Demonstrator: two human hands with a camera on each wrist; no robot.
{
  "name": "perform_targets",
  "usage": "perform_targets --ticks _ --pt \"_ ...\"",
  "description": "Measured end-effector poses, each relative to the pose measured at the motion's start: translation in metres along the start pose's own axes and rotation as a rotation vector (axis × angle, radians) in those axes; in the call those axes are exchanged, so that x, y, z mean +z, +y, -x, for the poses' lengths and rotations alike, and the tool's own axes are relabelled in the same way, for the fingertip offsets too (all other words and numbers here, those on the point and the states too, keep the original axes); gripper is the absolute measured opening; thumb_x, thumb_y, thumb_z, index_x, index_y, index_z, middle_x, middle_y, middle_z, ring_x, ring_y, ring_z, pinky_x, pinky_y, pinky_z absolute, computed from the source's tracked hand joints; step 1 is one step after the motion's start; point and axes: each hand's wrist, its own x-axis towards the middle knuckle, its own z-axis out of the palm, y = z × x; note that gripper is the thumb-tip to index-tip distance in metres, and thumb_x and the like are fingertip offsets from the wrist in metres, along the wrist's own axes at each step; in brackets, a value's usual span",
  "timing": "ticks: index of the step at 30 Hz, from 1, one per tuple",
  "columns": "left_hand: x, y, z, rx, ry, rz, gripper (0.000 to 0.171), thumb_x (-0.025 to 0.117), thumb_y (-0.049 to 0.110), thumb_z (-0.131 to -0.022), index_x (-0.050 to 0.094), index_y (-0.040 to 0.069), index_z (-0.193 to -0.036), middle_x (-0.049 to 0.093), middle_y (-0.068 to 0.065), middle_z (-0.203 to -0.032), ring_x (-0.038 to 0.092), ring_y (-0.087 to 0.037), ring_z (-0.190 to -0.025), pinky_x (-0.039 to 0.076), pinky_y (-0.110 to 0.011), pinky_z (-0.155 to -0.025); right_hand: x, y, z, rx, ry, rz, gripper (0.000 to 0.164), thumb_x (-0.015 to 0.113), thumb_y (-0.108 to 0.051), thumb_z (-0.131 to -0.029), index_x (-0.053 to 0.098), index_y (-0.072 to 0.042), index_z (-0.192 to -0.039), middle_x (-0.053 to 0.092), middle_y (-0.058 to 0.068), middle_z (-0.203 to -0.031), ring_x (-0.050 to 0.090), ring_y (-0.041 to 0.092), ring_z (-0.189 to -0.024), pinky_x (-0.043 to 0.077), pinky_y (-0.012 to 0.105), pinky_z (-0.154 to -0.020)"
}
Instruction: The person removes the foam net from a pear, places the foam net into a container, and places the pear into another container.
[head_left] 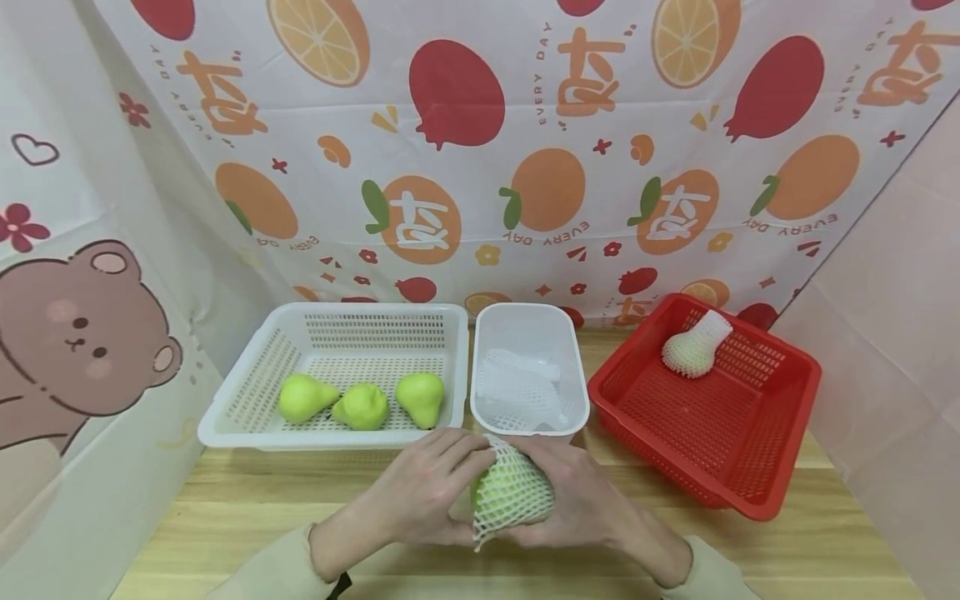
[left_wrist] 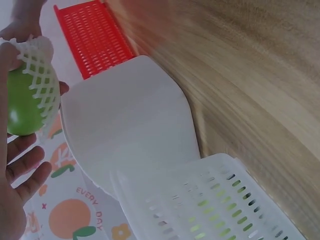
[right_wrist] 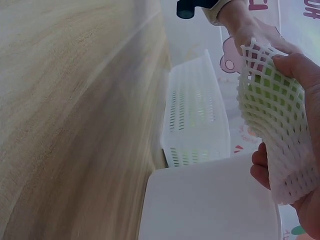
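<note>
A green pear (left_wrist: 22, 105) sits partly inside a white foam net sleeve (head_left: 517, 492), above the table in front of the baskets. My left hand (head_left: 427, 487) holds the pear's bare end; in the left wrist view its thumb lies by the net's edge and several fingers are spread below the fruit. From the other side my right hand (head_left: 581, 492) grips the sleeve with the pear in it. The right wrist view shows the sleeve's narrow end (right_wrist: 290, 180) hanging along the right palm. Part of the pear is hidden by the net and fingers.
On the left, a white slotted basket (head_left: 247, 437) contains three pears (head_left: 303, 398). Beside it stands a white bin (head_left: 527, 321) with more foam nets (head_left: 517, 387). A tilted red basket (head_left: 697, 425) at the right has a netted pear (head_left: 693, 350) in it.
</note>
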Motion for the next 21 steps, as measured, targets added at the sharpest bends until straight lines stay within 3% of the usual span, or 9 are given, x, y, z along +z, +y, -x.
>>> perform_targets --ticks 15,21 --pt "-0.009 -0.013 0.001 -0.011 0.023 -0.004 0.093 0.087 0.064 -0.049 0.07 0.005 -0.119 0.074 -0.006 -0.11 0.071 -0.019 -0.098 0.063 -0.033 -0.088 -0.009 0.002 0.002 0.011 -0.007 -0.011 0.09 0.097 -0.035 -0.068 0.057 -0.008 -0.143 0.072 0.0 -0.132 0.073 0.013 -0.112 0.06 0.025 -0.096" --pt "-0.016 -0.018 0.004 -0.036 0.017 -0.013 0.09 0.083 0.063 -0.052 0.07 0.007 -0.121 0.073 -0.003 -0.106 0.069 -0.017 -0.095 0.062 -0.031 -0.084 -0.013 0.0 0.005 0.088 -0.04 -0.005 0.086 0.096 -0.036 -0.068 0.059 -0.013 -0.142 0.072 -0.003 -0.13 0.071 0.009 -0.111 0.061 0.026 -0.094"
